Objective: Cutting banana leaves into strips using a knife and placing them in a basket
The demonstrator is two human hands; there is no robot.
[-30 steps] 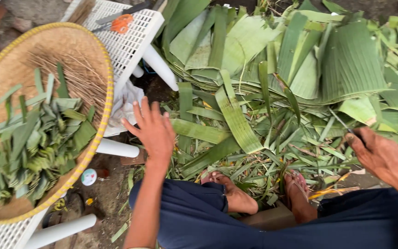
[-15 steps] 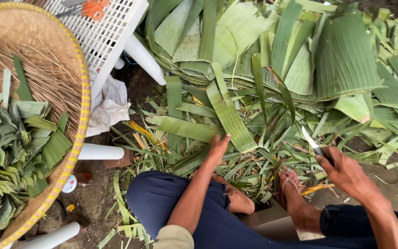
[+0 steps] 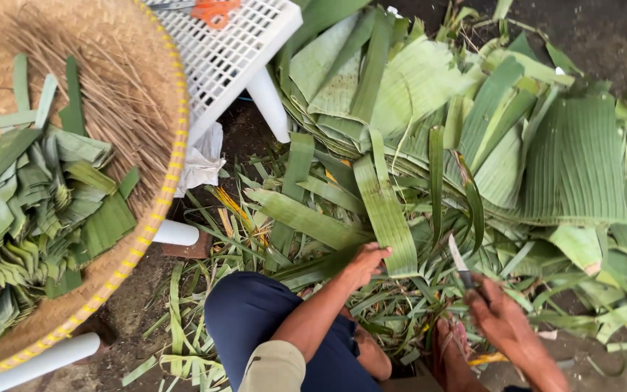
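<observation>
Left hand [image 3: 363, 263] closed around the near end of a long green leaf strip [image 3: 384, 206] lying on the ground pile of broad green banana leaves [image 3: 575, 163]. Right hand [image 3: 501, 317] clenched on the handle of a small steel-bladed knife [image 3: 459, 262], blade up. At left, round woven bamboo tray [image 3: 155, 109] on a white plastic lattice stool [image 3: 235, 51], holding stacked folded green leaf pieces [image 3: 30, 210] and thin brown sticks [image 3: 107, 87].
</observation>
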